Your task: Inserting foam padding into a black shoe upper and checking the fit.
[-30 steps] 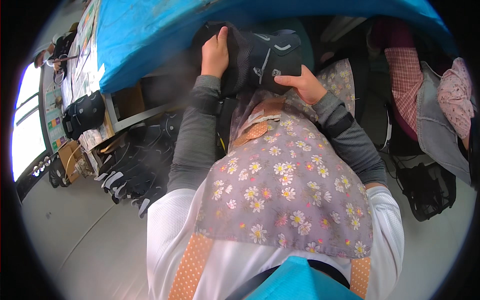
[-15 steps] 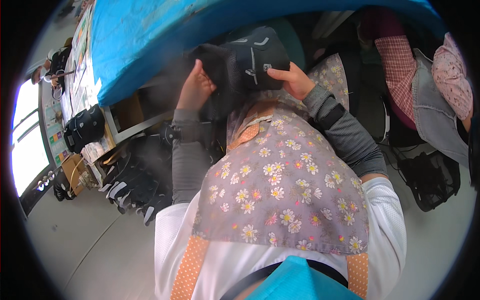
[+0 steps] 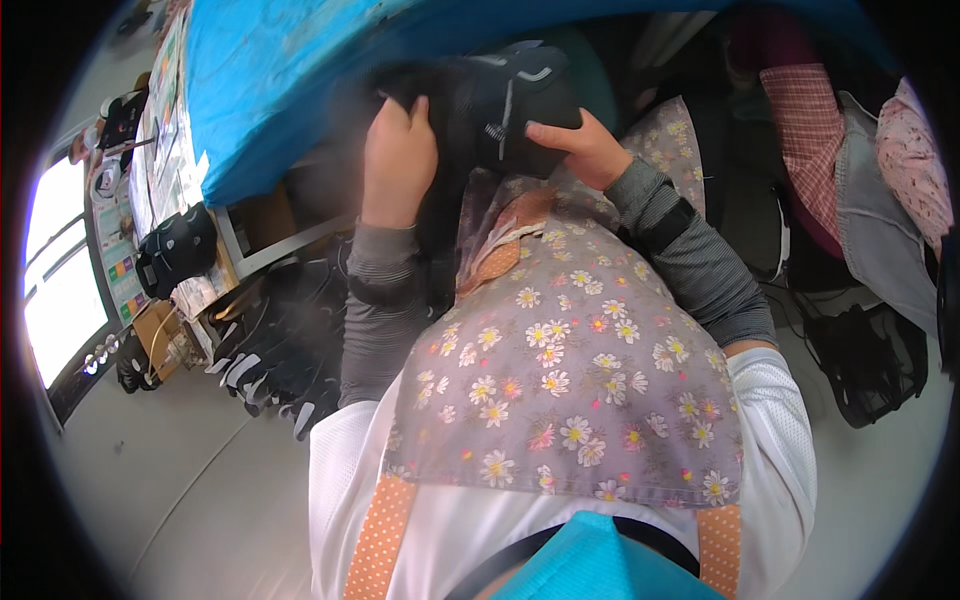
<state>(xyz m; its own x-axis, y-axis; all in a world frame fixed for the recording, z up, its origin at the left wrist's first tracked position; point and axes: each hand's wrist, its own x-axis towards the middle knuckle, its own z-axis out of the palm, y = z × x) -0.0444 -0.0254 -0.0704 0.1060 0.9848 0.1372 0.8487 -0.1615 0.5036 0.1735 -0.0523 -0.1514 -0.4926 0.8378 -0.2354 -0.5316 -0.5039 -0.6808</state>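
Note:
A black bag point(image 3: 530, 105) with pale grey strips and a zip rests across my lap, just under the edge of the blue table cover. Its left part is dark and blurred, so its shape there is hard to make out. My right hand point(image 3: 590, 150) grips the bag's right side, thumb on top and fingers hidden beneath. At the left end, my left hand point(image 3: 398, 160) is closed on the bag's dark fabric, thumb and forefinger pointing away from me. Part of its grip is lost against the black cloth.
The blue-covered table point(image 3: 290, 90) curves across the far side. Several black bags or straps point(image 3: 280, 340) lie piled at my left, below another black bag point(image 3: 178, 248) on a ledge. A person in a checked sleeve point(image 3: 805, 150) sits at right, near a black mesh item point(image 3: 865, 365).
My left hand has gone from spread fingers beside the bag to a closed grip on its left end. My right hand keeps its hold, and the bag has tilted slightly.

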